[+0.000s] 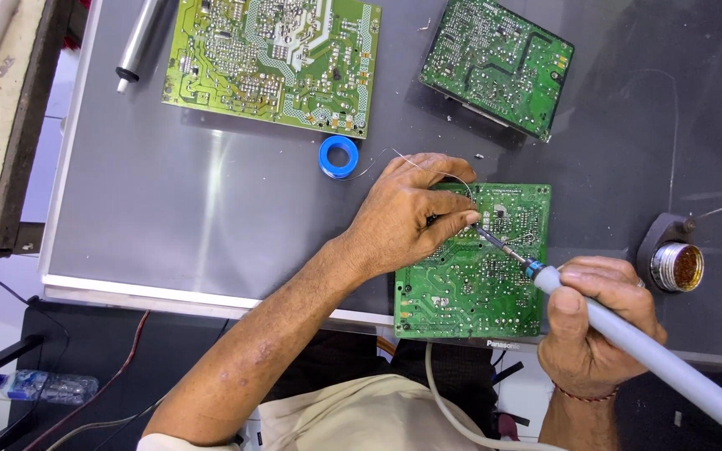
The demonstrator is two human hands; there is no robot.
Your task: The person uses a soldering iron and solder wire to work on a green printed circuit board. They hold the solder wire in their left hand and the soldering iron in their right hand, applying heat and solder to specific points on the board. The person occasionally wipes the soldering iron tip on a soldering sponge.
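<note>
A green circuit board (461, 292) lies solder side up at the near edge of the grey worktop (211, 225). My left hand (407, 213) rests on the board's upper left part and pinches a thin solder wire (428, 169) that runs back to a blue spool (338, 156). My right hand (599, 321) grips a pale grey soldering iron (653, 355). Its metal tip (488, 238) meets the board right beside my left fingertips.
Two more green circuit boards lie at the back, a large light one (273, 58) and a darker one (496, 67). A silver cylinder tool (138, 42) lies at the far left. A tip-cleaner pot with brass wool (677, 266) stands at the right. A plastic bottle (43, 386) lies on the floor.
</note>
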